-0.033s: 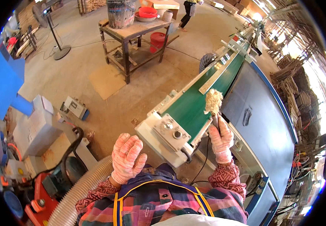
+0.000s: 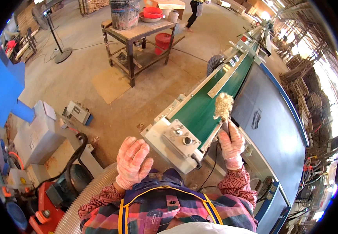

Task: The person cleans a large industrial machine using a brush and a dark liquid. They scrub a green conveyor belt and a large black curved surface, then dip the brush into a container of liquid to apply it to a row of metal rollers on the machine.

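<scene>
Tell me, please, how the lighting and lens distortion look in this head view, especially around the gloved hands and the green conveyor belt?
Head view: strong fisheye bending curves the long green conveyor belt and darkens the rim; daylight glare washes out the upper right; the right hand in a pale knit glove, gripping a frayed fibrous brush, and the open gloved left hand are evenly lit and sharp.

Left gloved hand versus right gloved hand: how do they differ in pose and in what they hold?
The left hand is open, fingers spread, holding nothing, off the grey end plate of the green conveyor belt. The right hand is closed around the handle of a pale, frayed fibre brush, held upright at the belt's edge. Both wear pinkish knitted gloves.
</scene>
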Demonstrator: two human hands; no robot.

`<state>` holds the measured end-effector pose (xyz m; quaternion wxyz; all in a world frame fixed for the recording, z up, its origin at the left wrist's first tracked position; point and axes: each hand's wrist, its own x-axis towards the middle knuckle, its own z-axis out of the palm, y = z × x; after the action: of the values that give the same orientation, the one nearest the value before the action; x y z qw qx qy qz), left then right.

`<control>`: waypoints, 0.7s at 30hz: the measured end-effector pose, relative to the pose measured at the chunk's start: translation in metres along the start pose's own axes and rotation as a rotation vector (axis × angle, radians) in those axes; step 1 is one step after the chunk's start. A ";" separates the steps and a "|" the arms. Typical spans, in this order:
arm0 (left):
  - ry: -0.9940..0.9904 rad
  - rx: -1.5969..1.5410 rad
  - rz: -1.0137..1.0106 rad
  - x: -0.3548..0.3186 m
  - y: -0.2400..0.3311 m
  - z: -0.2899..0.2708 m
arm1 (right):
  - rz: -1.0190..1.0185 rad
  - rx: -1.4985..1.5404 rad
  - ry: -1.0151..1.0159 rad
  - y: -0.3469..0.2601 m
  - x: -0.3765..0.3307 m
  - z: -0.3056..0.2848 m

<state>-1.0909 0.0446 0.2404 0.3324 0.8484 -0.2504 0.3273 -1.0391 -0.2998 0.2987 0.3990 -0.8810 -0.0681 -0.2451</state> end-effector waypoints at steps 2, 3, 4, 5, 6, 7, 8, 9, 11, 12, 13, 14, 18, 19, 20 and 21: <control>-0.019 -0.016 0.023 0.007 -0.020 -0.004 | 0.021 -0.035 0.022 -0.011 0.007 -0.001; -0.021 -0.024 0.018 0.007 -0.025 -0.005 | 0.005 -0.038 0.035 -0.014 0.009 0.001; -0.016 -0.029 0.011 0.010 -0.030 -0.008 | 0.050 -0.084 0.015 -0.024 0.013 -0.001; 0.000 -0.062 0.016 0.011 -0.038 -0.007 | 0.032 -0.220 -0.010 -0.034 0.015 -0.002; 0.020 -0.086 0.007 0.012 -0.045 -0.005 | -0.047 -0.230 0.058 -0.018 0.014 -0.003; 0.034 -0.113 -0.026 0.011 -0.048 -0.002 | -0.119 -0.237 0.099 -0.002 0.015 -0.004; 0.023 -0.141 -0.018 0.011 -0.054 -0.003 | -0.059 -0.140 0.076 -0.023 0.021 0.001; 0.020 -0.209 -0.037 0.008 -0.056 0.004 | -0.013 -0.146 0.107 0.011 0.013 -0.008; 0.005 -0.242 -0.069 0.006 -0.059 0.001 | 0.032 -0.068 0.120 -0.017 0.026 0.020; 0.004 -0.247 -0.090 0.005 -0.059 -0.003 | 0.081 -0.051 0.021 -0.018 0.028 0.020; 0.000 -0.261 -0.091 0.009 -0.064 -0.008 | 0.130 -0.041 -0.058 -0.016 0.031 0.019; 0.000 -0.264 -0.081 0.014 -0.072 -0.010 | 0.013 -0.114 0.010 -0.019 0.035 0.030; 0.066 -0.328 -0.015 0.038 -0.125 0.008 | -0.166 -0.241 0.095 0.006 0.078 0.028; 0.082 -0.352 0.013 0.046 -0.143 0.014 | -0.155 -0.284 0.100 -0.005 0.093 0.033; 0.053 -0.387 0.022 0.058 -0.160 0.017 | -0.139 -0.328 0.103 -0.025 0.110 0.043; 0.022 -0.396 0.022 0.072 -0.179 0.016 | -0.129 -0.367 0.104 -0.047 0.128 0.054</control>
<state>-0.9223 0.1349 0.2114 0.4918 0.7600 -0.3156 0.2844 -0.9217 -0.2385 0.3620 0.2184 -0.9189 -0.0577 -0.3235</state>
